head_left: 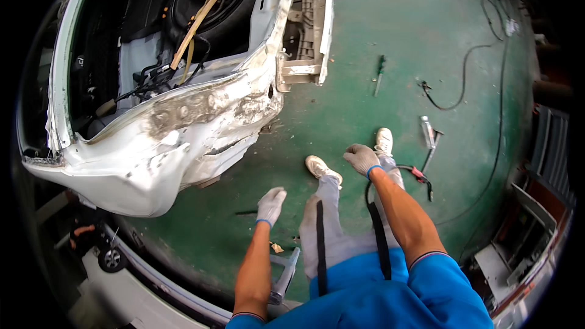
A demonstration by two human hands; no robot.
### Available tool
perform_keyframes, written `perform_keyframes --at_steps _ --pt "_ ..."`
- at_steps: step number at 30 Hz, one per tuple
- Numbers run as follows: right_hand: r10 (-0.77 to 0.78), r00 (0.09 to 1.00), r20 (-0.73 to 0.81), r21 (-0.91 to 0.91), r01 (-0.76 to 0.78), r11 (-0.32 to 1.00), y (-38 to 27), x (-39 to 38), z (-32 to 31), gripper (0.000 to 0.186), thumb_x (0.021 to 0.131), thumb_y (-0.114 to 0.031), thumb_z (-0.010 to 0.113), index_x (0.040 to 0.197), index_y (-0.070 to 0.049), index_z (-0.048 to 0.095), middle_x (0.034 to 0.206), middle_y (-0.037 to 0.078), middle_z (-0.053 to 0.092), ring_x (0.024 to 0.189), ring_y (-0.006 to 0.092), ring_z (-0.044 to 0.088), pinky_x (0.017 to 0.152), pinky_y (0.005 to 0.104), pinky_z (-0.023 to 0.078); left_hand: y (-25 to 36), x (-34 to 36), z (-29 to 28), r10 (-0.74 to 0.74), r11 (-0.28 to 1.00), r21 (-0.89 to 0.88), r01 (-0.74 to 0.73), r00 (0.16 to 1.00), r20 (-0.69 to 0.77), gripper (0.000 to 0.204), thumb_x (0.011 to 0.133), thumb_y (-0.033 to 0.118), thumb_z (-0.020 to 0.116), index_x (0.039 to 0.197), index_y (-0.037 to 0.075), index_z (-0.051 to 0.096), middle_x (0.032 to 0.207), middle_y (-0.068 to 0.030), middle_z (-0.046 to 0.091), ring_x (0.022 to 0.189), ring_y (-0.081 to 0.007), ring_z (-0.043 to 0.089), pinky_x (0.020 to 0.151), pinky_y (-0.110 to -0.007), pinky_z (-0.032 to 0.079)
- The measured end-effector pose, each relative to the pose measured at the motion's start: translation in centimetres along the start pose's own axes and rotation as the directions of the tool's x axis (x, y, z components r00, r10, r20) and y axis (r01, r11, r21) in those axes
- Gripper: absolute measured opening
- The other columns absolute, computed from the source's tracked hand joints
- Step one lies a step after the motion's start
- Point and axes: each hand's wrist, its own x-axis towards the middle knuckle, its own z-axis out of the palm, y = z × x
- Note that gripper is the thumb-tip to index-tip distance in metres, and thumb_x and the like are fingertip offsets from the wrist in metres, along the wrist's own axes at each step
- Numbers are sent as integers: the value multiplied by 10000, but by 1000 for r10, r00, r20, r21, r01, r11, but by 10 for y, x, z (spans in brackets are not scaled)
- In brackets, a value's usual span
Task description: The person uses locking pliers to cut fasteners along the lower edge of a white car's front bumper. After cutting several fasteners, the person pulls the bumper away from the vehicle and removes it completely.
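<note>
My left hand (pixel 270 206), in a pale work glove with a blue cuff, hangs over the floor below the car's torn corner, fingers curled in. A dark rod (pixel 245 212) shows just left of it; whether the two touch, I cannot tell. My right hand (pixel 361 158), gloved alike, is curled in front of my shoes, with no object visible in it. Behind my right forearm loops a black hose with a red fitting (pixel 417 173). The white car body (pixel 137 176) has crumpled, scraped metal at its corner. A wooden stick (pixel 204 21) leans inside its open bay.
On the green floor lie a screwdriver (pixel 379 75), a clear bottle-like object (pixel 426 129), a metal T-shaped tool (pixel 434 149) and a long dark cable (pixel 501 109). A grey frame-like stand (pixel 285 277) is by my left arm. Panels (pixel 496 268) line the right side.
</note>
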Motion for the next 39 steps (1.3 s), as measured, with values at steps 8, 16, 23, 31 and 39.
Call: perform_keyframes --at_steps 8,16,23,31,39 --pt "-323 922 212 -240 370 898 -55 117 33 353 912 -274 576 1137 -60 744 1129 202 753 1081 409 708 935 506 560 63 122 84 85 992 -74 -104 970 -227 429 1024 215 655 1402 11 647 1310 -124 713 1071 -195 708 959 -326 565" --pt "-807 590 29 -316 772 552 -59 239 149 319 895 -278 709 1146 -84 676 1053 160 713 1000 379 705 833 501 581 13 308 92 -49 343 -890 -302 940 -337 452 1097 357 535 1410 33 576 1344 -199 659 1240 -345 637 1074 -479 511" --pt "-925 249 -286 -212 925 315 -64 300 250 242 874 -283 725 1036 -108 692 1058 118 716 954 357 703 784 479 584 8 413 64 552 -181 -853 -489 668 -500 694 1126 556 400 685 100 683 694 -83 674 753 -265 658 1060 -549 524" --pt "-939 326 -108 -277 898 343 -77 304 227 363 844 -238 739 1185 -113 725 979 177 728 903 421 717 744 492 582 27 397 88 201 -132 -889 -438 867 -456 499 1063 524 602 795 105 648 733 -92 667 662 -253 666 683 -439 620" --pt "-934 344 92 6 938 346 -72 304 208 372 995 -388 723 1140 -47 753 1049 168 736 971 330 715 905 409 549 28 439 109 222 -427 -808 -407 819 -530 444 1064 490 604 826 117 632 723 -47 629 650 -209 614 600 -349 504"
